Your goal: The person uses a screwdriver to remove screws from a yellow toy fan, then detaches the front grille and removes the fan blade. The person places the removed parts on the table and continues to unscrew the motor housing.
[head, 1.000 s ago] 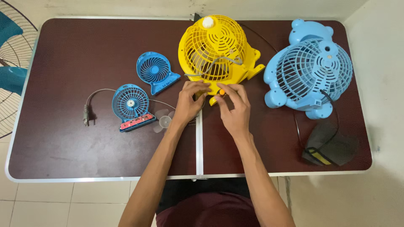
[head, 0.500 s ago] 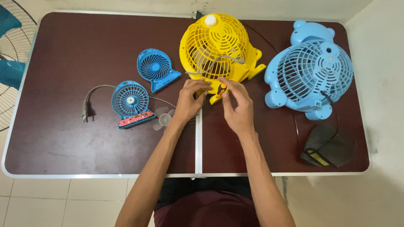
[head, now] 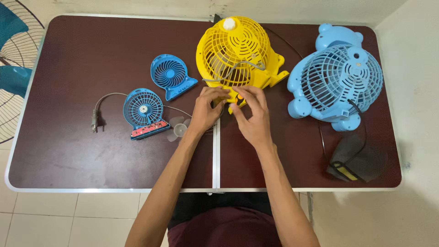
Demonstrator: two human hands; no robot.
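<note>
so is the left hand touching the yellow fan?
Touching. In the head view the left hand has its fingers pressed on the lower edge of the yellow fan, with no gap showing between them.

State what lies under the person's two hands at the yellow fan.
Both hands, left hand and right hand, cover the yellow fan base; an orange knob peeks out. Anything else beneath is hidden.

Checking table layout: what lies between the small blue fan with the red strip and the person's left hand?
In the head view, a loose clear propeller lies on the table between that fan and the left hand, along with a thin grey cord.
</note>
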